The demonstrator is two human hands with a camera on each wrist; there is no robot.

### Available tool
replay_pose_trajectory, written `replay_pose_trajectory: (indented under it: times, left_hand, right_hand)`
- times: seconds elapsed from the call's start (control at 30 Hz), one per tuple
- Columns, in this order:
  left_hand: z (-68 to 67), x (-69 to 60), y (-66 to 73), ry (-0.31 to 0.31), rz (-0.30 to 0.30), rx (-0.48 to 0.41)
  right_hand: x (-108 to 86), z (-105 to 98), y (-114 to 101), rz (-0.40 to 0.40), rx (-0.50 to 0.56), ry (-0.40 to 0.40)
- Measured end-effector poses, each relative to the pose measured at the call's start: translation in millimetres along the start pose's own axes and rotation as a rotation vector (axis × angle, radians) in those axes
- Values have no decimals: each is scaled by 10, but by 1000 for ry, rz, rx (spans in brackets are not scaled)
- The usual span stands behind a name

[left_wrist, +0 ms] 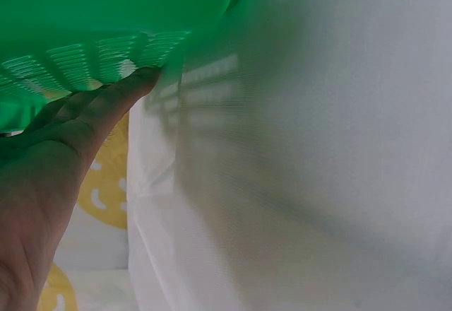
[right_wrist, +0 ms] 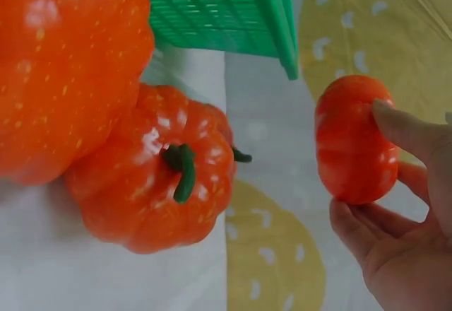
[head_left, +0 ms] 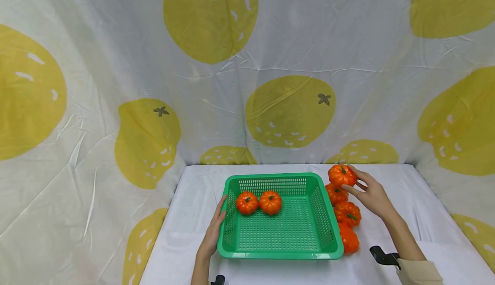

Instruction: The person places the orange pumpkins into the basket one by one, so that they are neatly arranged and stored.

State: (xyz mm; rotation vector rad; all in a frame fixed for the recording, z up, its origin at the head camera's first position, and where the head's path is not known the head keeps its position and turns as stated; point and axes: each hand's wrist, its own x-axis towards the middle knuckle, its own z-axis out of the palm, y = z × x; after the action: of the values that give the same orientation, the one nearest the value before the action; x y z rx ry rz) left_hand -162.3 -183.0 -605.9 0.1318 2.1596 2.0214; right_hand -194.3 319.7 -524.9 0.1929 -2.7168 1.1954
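My right hand (head_left: pixel 372 194) pinches a small orange-red pumpkin (head_left: pixel 342 175) with a green stem between thumb and fingers. In the right wrist view this pumpkin (right_wrist: pixel 355 141) is held off the table, beyond the basket's corner. A green plastic basket (head_left: pixel 278 255) with slotted walls stands mid-table, two similar pumpkins (head_left: pixel 247 203) side by side in its left half. Outside its right wall, three more pumpkins (head_left: pixel 347 214) stand in a row. My left hand (head_left: pixel 211 235) rests against the basket's left side; in the left wrist view its extended fingers (left_wrist: pixel 116 102) touch the slotted wall.
A white cloth covers the table (head_left: pixel 386 250). Behind and at both sides hangs a pale curtain (head_left: pixel 216 121) printed with large yellow fruit. Black straps or mounts (head_left: pixel 384 257) sit at the wrists.
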Motion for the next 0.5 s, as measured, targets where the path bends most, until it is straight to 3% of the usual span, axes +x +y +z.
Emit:
replay_pose_trajectory:
  times: [0.5]
  left_hand:
    - [6,-9,21,-11,7,11]
  right_hand:
    - [151,298,-382,-68,123,-144]
